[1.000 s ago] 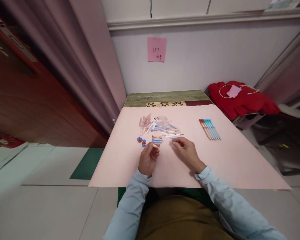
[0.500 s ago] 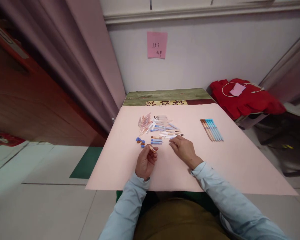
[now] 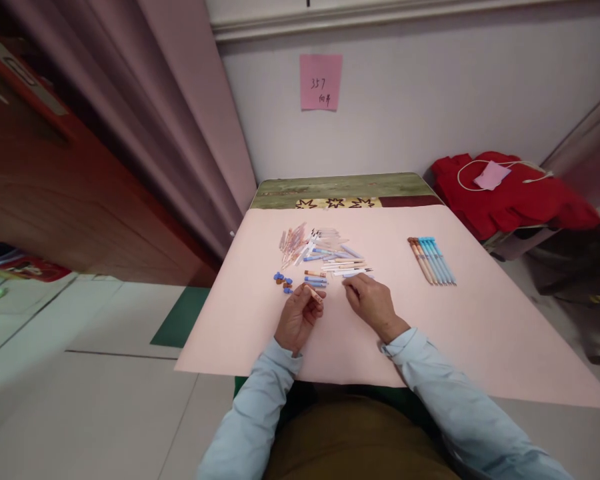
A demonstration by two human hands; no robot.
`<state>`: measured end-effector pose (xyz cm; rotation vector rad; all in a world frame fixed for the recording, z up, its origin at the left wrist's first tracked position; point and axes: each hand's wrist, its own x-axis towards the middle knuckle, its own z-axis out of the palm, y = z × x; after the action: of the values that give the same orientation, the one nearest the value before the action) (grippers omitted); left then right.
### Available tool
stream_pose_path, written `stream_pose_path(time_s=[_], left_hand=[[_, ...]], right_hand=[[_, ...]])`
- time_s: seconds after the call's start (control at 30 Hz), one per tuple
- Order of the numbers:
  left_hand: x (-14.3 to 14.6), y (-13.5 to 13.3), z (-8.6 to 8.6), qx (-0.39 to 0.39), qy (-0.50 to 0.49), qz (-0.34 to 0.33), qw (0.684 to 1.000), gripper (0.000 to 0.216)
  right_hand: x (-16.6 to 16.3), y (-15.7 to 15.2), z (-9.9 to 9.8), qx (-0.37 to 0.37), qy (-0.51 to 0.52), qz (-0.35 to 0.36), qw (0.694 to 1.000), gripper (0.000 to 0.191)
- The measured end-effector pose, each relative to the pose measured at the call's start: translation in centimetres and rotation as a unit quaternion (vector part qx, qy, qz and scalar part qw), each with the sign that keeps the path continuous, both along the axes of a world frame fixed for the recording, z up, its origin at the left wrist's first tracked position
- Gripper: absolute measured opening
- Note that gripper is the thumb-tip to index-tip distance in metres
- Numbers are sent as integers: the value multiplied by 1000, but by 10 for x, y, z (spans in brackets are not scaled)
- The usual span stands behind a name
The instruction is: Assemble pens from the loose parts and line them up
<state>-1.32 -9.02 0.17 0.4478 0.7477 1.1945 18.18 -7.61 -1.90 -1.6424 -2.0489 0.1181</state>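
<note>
My left hand (image 3: 298,321) is closed around a short cream-and-brown pen barrel piece (image 3: 315,294), held tilted above the paper. My right hand (image 3: 374,304) is closed in a pinch beside the lower edge of the pen parts; what its fingertips hold, if anything, is too small to make out. Between the hands lie a few short brown and blue barrel pieces (image 3: 315,281). Small blue and brown pen tops (image 3: 282,281) are grouped just beyond my left hand. Farther back spread loose clear tubes (image 3: 293,243), white refills (image 3: 347,269) and pale barrels (image 3: 351,252).
Several brown and blue pens (image 3: 431,261) lie in a row to the right. Pink paper (image 3: 220,313) covers most of the green-patterned table (image 3: 340,187). A red cloth (image 3: 520,210) with a white cable is at the right, a brown door (image 3: 105,200) at the left.
The view has shifted slightly. My left hand has turned the barrel piece a little and brought it slightly nearer my right hand, which keeps its pinch.
</note>
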Motion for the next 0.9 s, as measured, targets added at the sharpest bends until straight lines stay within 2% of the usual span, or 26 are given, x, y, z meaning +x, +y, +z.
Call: stream_pose_path(time_s=[0.2,0.47,0.8,0.9], left_hand=[[-3,1,-5,-12,-32,5,999,28],[-3,-4,-1,14,13,-51,999,29],[-3,-7,1,29,10,-64,997,31],[-3,-8,2,40,18,-78,996,31]], right_hand=[[-2,-2,1,-12,-11,-62,998,23],[-2,-1,2,-3,-4,-69,998,26],[0,-2,-3,13,18,-94,995,22],[-4,-2,0,17,24,-74,997,25]])
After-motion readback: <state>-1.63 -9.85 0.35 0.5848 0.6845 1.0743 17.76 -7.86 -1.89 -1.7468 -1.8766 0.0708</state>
